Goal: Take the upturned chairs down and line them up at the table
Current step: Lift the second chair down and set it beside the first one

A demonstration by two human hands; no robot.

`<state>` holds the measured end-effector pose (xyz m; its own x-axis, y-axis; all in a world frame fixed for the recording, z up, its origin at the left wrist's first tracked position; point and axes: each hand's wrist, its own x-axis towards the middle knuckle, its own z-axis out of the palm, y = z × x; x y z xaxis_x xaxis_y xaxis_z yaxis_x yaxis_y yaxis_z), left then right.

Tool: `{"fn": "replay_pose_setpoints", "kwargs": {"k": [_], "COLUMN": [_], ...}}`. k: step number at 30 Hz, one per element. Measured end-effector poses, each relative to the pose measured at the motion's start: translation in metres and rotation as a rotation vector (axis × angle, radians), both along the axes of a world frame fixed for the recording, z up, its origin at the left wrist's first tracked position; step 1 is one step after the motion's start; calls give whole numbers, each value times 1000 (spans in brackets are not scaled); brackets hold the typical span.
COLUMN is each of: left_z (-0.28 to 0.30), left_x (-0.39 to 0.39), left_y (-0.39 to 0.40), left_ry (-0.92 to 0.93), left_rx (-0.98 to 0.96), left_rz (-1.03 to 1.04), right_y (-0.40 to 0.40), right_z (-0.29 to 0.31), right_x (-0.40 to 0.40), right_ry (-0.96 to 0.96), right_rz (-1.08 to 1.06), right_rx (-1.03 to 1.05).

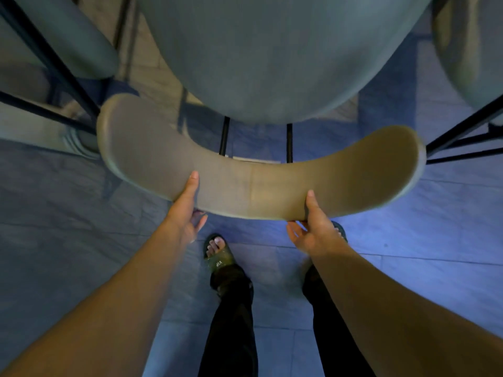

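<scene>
Arms: both forearms were bare to the lower edge of the picture; no sleeve, watch or band showed on either.
Left hand (187, 213): bare, no glove, no ring visible.
Right hand (315, 229): bare, no glove, no ring visible.
Trousers (234, 322): black, full length, loose, reaching down over the top of each foot.
Left sandal (219, 261): open-toed slide, dark olive strap printed with the pale letters "VIP"; toes bare.
Right sandal (340, 229): only a dark rounded edge showed; type could not be confirmed.
</scene>
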<state>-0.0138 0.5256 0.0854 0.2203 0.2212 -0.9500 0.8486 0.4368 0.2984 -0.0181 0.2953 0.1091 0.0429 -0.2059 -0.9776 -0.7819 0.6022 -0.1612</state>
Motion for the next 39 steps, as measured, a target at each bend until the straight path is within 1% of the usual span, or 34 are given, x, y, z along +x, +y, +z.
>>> {"fn": "replay_pose_setpoints", "kwargs": {"k": [8, 14, 20, 23, 26, 30, 34, 39], "left_z": [79, 125, 177, 206, 235, 270, 294, 318], "left_x": [5, 10, 20, 34, 54, 79, 99, 106], "left_y": [-1, -4, -5, -2, 0, 0, -2, -2], "left_ry": [-28, -77, -58, -63, -92, -124, -147, -113], "left_rx": [122, 159, 154, 172, 178, 200, 236, 259], "left_rz": [-36, -68, -119, -165, -233, -299, -314, -317], "right_y": [-5, -14, -18, -15, -13, -15, -23, -26], "right_z": [67, 105, 145, 170, 191, 219, 245, 275], "right_x": [6, 11, 23, 35, 53, 81, 106, 118], "right_ry": [-20, -51, -68, -98, -169, -249, -263, -251], "right_rz": [19, 48, 33, 27, -10, 18, 78, 150], "right_rx": [-63, -102, -144, -139, -119, -136, -218, -237]}}
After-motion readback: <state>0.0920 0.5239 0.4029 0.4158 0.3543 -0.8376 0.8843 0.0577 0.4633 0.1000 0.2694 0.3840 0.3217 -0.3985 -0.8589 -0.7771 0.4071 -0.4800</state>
